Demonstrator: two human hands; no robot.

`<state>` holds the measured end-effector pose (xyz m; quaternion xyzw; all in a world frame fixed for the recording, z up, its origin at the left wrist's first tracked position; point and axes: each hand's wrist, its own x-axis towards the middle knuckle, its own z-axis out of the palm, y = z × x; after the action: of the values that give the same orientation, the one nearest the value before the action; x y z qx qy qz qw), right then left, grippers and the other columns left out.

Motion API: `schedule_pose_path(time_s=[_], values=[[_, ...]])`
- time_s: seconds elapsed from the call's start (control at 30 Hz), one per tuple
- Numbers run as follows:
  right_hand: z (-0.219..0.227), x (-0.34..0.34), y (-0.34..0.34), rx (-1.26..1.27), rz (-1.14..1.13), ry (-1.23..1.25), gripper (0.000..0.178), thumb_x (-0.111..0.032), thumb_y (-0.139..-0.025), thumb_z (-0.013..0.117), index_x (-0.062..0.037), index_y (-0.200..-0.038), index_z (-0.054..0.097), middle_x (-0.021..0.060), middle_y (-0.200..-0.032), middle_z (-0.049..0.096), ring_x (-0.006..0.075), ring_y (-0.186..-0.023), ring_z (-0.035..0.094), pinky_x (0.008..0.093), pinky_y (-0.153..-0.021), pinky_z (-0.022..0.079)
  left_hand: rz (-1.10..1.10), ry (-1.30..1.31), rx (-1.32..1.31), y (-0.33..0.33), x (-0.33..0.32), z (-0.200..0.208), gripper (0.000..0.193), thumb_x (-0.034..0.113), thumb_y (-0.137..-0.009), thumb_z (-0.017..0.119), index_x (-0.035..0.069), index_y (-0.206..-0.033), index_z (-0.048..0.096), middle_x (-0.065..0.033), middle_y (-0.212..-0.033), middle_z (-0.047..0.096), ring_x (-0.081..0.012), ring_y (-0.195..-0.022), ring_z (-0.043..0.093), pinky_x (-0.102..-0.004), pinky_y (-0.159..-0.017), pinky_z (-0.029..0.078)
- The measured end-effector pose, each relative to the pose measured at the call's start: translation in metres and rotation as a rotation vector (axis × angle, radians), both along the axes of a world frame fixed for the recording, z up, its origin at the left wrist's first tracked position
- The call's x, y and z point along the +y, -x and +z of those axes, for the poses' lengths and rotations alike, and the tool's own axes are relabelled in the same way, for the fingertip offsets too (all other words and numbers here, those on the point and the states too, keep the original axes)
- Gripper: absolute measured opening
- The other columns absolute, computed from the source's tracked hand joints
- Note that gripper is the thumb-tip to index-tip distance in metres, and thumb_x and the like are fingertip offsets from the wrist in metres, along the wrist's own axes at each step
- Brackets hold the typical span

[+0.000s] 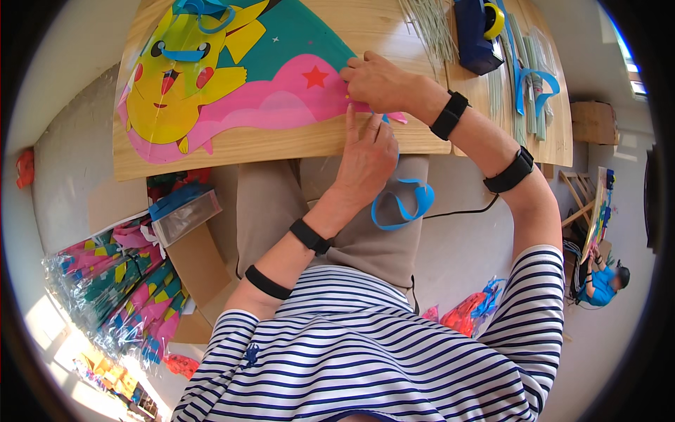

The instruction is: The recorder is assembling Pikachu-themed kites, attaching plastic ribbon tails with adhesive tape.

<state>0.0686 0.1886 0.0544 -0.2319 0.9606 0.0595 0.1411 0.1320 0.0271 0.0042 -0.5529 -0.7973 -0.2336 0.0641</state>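
Kite sheet (232, 84) lies flat on table (281, 144), its pink tip at 3 o'clock. Right hand (380, 81) fingers pinched on that tip; left hand (365, 158) fingers together, flat on the edge, blue ribbon (402, 204) dangling below. Risk: ribbon snags, tip creases or shifts

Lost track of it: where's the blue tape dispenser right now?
Head view: the blue tape dispenser sits at the table's far right, beyond the right hand, beside thin rods.
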Motion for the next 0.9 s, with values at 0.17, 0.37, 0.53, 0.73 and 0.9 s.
schedule_pose_path(time_s=[0.17, 0.37, 0.53, 0.73, 0.9], values=[[-0.002, 0.000, 0.000, 0.007, -0.009, -0.007, 0.008, -0.004, -0.070, 0.069, -0.0107, -0.074, 0.073, 0.0021, -0.094, 0.063, 0.0219, -0.101, 0.056, 0.0359, -0.084, 0.043, -0.017, 0.032, -0.021, 0.001, 0.000, 0.002, 0.030, 0.001, -0.071, 0.066, -0.002, -0.100, 0.066, -0.0166, -0.116, 0.059, -0.0331, -0.130, 0.048, -0.0720, -0.114, 0.021], [0.006, -0.002, 0.004, 0.016, -0.073, -0.093, 0.005, -0.010, -0.072, 0.070, -0.0125, -0.075, 0.073, 0.0024, -0.094, 0.064, 0.0225, -0.099, 0.059, 0.0379, -0.081, 0.044, -0.020, 0.082, -0.036, 0.001, -0.002, 0.003, 0.033, 0.003, -0.072, 0.066, -0.002, -0.104, 0.066, -0.0167, -0.120, 0.057, -0.0329, -0.133, 0.047, -0.0745, -0.112, 0.021], [0.009, 0.003, 0.002, 0.022, -0.148, -0.097, 0.003, -0.015, -0.077, 0.071, -0.0153, -0.079, 0.073, 0.0044, -0.095, 0.067, 0.0252, -0.097, 0.065, 0.0422, -0.081, 0.045, -0.025, 0.047, -0.007, 0.001, -0.002, 0.003, 0.027, 0.005, -0.077, 0.064, -0.001, -0.102, 0.069, -0.0176, -0.114, 0.059, -0.0367, -0.130, 0.048, -0.0785, -0.109, 0.021], [0.010, 0.020, 0.000, 0.429, -0.449, 0.289, 0.014, -0.012, -0.070, 0.072, -0.0056, -0.078, 0.063, 0.0111, -0.085, 0.061, 0.0297, -0.076, 0.064, 0.0431, -0.070, 0.047, -0.016, 0.080, -0.001, 0.001, -0.004, 0.006, 0.033, 0.005, -0.074, 0.065, 0.000, -0.106, 0.066, -0.0144, -0.120, 0.057, -0.0324, -0.135, 0.044, -0.0757, -0.109, 0.023], [-0.001, 0.020, -0.040, 0.163, -0.813, 0.537, 0.023, -0.017, -0.070, 0.080, -0.0021, -0.074, 0.063, 0.0140, -0.074, 0.066, 0.0309, -0.071, 0.065, 0.0433, -0.063, 0.048, -0.007, 0.070, -0.021, 0.001, -0.003, 0.007, 0.028, 0.005, -0.074, 0.065, 0.001, -0.102, 0.068, -0.0137, -0.115, 0.057, -0.0324, -0.131, 0.047, -0.0765, -0.108, 0.024]])
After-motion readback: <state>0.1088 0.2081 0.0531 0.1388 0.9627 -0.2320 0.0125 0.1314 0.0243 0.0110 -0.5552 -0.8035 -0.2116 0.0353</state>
